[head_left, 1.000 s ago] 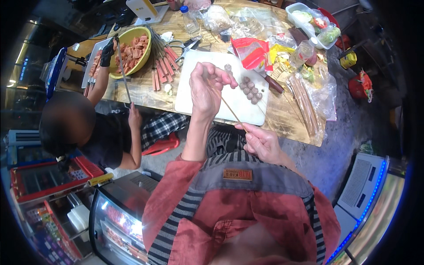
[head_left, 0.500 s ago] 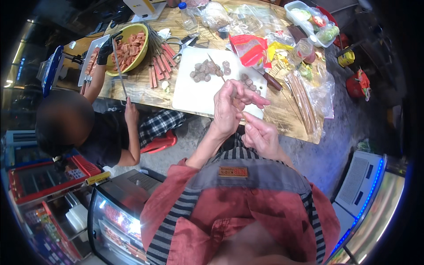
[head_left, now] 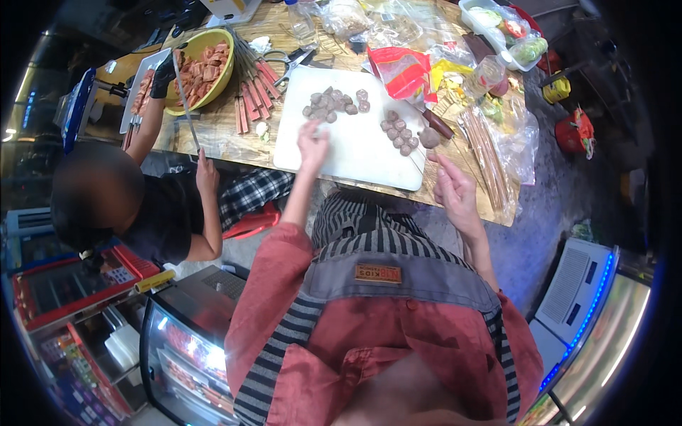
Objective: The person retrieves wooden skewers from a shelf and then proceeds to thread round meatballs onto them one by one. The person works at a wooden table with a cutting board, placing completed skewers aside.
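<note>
Over the left half of a white cutting board (head_left: 355, 160) is my left hand (head_left: 312, 147), its fingers partly spread just below a pile of grey-brown meatballs (head_left: 330, 104). Nothing shows in that hand. Off the board's right corner, my right hand (head_left: 456, 190) is closed, its fingers pinching a thin skewer whose length is hard to see. Just beyond those fingertips sits a larger-looking brown meatball (head_left: 429, 138), seemingly on the skewer. A second group of meatballs (head_left: 399, 133) lies on the right of the board, and a short row (head_left: 363, 101) near its far edge.
At left a co-worker holds a long metal skewer (head_left: 188, 117) near a yellow bowl (head_left: 226, 74) of meat chunks. Scissors (head_left: 290, 62) and loaded skewers (head_left: 254, 96) lie beside the board. A brown-handled knife (head_left: 438, 125), bundled sticks (head_left: 489, 160) and a red bag (head_left: 399, 74) are at right.
My hands, together over the board before, have parted. The left moved left toward the meatball pile; the right moved right with the skewer. The co-worker's gloved hand shifted slightly left.
</note>
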The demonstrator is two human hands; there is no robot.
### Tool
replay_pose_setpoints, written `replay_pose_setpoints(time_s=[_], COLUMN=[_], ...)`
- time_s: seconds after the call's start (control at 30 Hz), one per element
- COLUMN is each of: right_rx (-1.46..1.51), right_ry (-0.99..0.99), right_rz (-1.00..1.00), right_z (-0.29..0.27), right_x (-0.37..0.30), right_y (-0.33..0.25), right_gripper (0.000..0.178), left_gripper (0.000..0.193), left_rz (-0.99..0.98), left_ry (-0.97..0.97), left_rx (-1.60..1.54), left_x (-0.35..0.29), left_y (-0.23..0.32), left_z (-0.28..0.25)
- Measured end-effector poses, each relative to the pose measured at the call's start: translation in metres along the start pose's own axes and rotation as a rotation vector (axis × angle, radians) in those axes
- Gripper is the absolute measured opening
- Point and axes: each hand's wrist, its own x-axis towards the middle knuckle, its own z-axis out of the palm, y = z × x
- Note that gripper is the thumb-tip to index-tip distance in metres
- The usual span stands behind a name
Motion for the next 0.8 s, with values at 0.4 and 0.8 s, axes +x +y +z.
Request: replay_pose_setpoints(time_s=[0.4,0.8], right_rx=[-0.044,-0.182], right_ry=[-0.134,-0.316], right_rz=[0.071,-0.135], right_z=[0.017,0.031], right_x=[-0.022,-0.008], right_y=[0.02,0.02], right_gripper=[0.026,0.021], left_gripper=[0.027,0.042], left_rz=[-0.048,-0.436], left_ry=[-0.122,-0.35], left_rx=[0.369,-1.437], left_x=[0.094,0.006], left_y=[-0.034,0.059], left_z=[-0.012,-0.033])
